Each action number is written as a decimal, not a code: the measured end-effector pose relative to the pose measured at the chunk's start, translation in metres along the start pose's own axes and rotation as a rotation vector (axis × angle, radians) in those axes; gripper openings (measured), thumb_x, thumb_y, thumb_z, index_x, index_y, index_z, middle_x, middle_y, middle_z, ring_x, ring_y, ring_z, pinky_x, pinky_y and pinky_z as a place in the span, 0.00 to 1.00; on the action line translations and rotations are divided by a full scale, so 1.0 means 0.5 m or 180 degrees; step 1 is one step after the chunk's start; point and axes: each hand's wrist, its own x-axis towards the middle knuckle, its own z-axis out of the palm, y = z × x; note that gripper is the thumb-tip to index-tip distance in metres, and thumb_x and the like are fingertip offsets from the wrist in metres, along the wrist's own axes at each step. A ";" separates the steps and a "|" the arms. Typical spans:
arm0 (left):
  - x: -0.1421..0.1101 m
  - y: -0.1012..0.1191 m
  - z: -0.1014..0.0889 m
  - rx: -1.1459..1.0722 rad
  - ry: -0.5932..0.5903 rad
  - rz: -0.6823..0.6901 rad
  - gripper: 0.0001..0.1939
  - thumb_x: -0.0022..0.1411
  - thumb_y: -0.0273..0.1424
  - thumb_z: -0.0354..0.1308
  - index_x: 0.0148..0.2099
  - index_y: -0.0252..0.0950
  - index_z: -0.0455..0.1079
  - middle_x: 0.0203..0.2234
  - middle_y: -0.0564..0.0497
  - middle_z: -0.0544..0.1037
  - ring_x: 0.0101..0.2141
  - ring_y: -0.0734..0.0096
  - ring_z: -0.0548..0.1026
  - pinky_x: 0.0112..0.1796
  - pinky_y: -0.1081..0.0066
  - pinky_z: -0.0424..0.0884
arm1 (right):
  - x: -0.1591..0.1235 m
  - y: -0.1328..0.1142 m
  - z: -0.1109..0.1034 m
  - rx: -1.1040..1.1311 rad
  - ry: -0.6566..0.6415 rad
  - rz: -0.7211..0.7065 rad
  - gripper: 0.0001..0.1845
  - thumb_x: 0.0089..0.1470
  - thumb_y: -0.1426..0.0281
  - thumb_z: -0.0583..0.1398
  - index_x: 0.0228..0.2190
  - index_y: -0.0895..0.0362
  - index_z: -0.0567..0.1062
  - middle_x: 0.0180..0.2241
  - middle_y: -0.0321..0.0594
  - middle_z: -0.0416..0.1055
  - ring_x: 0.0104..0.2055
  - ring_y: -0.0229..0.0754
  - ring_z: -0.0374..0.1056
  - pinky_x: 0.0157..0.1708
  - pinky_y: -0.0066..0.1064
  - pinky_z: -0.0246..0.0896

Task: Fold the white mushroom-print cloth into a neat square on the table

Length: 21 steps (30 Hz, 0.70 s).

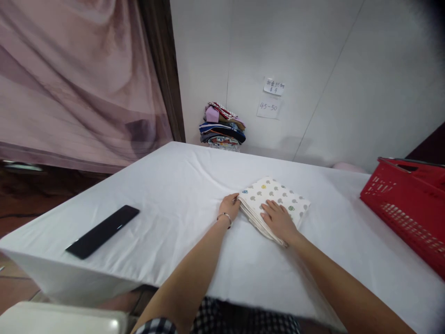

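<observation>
A folded white cloth (278, 197) with small coloured prints lies on the white-covered table (167, 185), right of centre. My right hand (278, 220) rests flat on top of the cloth's near part, fingers stretched out. My left hand (229, 205), a bracelet on its wrist, touches the cloth's left edge; its fingers curl against the stacked folds.
A black flat bar-shaped object (103, 231) lies near the table's left front edge. A red plastic basket (408, 204) stands at the right edge. A pile of folded clothes (222, 126) sits at the far side by the wall, near two paper notes (271, 97). A pink curtain (69, 79) hangs at left.
</observation>
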 end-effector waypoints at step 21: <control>0.005 -0.001 -0.025 -0.0695 -0.0318 -0.0282 0.18 0.53 0.22 0.49 0.45 0.38 0.71 0.40 0.52 0.76 0.39 0.71 0.73 0.45 0.70 0.67 | 0.037 -0.110 0.005 0.0142 0.0212 -0.0640 0.23 0.53 0.70 0.51 0.52 0.55 0.60 0.56 0.47 0.56 0.59 0.49 0.48 0.54 0.42 0.43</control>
